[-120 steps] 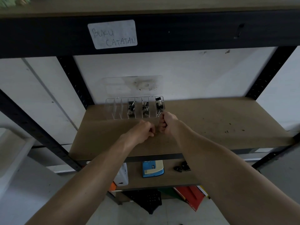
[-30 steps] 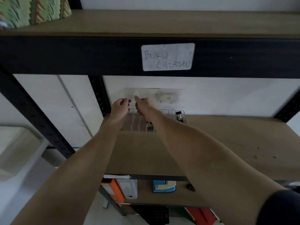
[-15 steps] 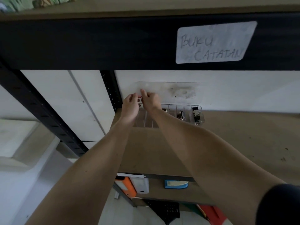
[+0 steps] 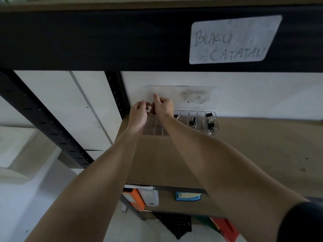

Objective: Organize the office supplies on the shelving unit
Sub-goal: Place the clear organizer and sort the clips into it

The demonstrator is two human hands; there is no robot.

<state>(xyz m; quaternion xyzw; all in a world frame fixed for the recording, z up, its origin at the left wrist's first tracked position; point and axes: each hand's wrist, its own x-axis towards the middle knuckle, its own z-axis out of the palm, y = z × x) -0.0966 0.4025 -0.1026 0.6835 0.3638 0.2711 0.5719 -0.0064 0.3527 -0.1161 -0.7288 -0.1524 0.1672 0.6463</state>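
- Clear plastic is what the fingers (image 4: 148,109) are busy over: both hands meet above the left end of a compartment box (image 4: 181,126), fingertips curled toward each other as if pinching something small between them; what it is, I cannot tell, as it is too small and dim.
- On the left hand (image 4: 139,114) the fingers are bent inward; on the right hand (image 4: 162,106) they are bent likewise, with one finger raised against the box's open lid (image 4: 183,96).
- That lid stands upright against the wall (image 4: 253,95), and the box sits at the back left corner of the middle shelf (image 4: 244,154).
- Binder clips (image 4: 210,122) fill the right-hand compartments; the left ones, under the hands, look empty.
- The step in hand seems to be sorting small items into the box's divisions.
- Next, I judge, the fingers must lower into a free left compartment and let go without knocking the thin dividers or tipping the lid shut.
- A paper label (image 4: 232,39) reading "BUKU CATATAN" is stuck on the beam of the shelf above.
- Below, near the front edge of the lower shelf, sit an orange item (image 4: 134,198), a white one (image 4: 150,197) and a blue one (image 4: 187,196).
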